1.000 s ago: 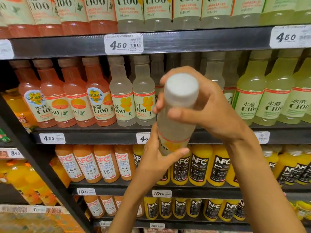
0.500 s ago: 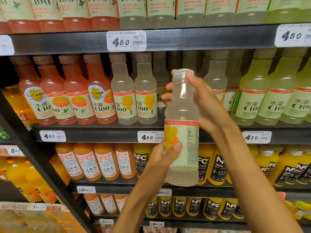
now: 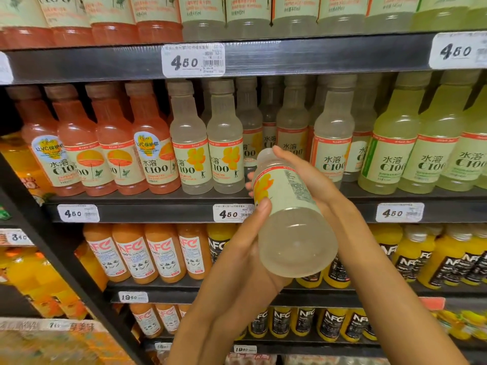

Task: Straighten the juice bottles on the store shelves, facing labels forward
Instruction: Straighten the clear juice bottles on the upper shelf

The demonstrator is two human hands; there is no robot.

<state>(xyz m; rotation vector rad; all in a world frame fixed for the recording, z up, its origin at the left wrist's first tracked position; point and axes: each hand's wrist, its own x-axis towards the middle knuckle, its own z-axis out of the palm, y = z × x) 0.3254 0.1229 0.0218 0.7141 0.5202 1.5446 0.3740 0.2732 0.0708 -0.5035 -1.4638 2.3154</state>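
We grip the pale bottle (image 3: 286, 204) two-handed: left hand (image 3: 247, 248) at base, right hand (image 3: 305, 175) on top. It tilts cap-first toward the gap at the shelf edge (image 3: 158, 212).

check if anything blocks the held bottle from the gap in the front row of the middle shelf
Nothing visible does. The pale bottle, held in both hands, tilts cap-first toward the gap; pale bottles stand only farther back in it.
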